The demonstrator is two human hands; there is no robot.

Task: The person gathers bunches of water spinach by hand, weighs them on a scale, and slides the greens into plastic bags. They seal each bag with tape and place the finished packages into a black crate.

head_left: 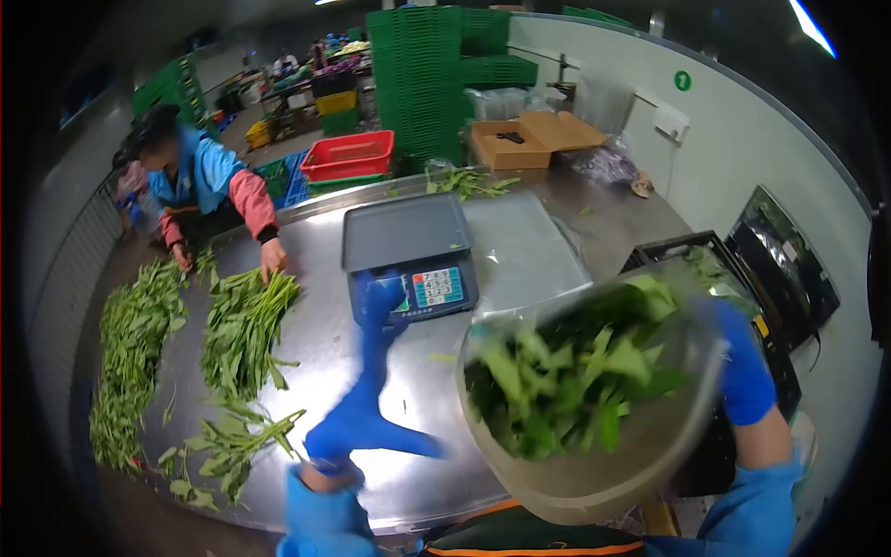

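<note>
- So, up front we have a wide beige tub, tipped with its mouth turned toward the wearer, at the near side of the steel table.
- Inside it, a jumble of leafy greens, broad leaves and stems, a little blurred.
- On its right rim sits the right hand in a blue glove, closed on the edge as far as the blur lets me see; its fingertips are hard to make out.
- Over to the left hand, gloved in blue too: wide open, thumb out to one side, fingers pointing away across the table, nothing in its grasp.
- Just beyond those fingers, and partly covered by them, stands the digital scale, keypad facing us, a small scrap of green on its plate.
- Right beside the scale, flat clear plastic sheets lie on the metal.
- Across on the left, a co-worker in light blue and pink sleeves leans over the table, one arm reaching to the top of a thick bunch of stems.
- Along that far left edge runs a long heap of greens, with a smaller loose bundle nearer us.
- Behind the table, a red crate sits near a tall stack of green crates, and an open cardboard box rests to their right.
</note>
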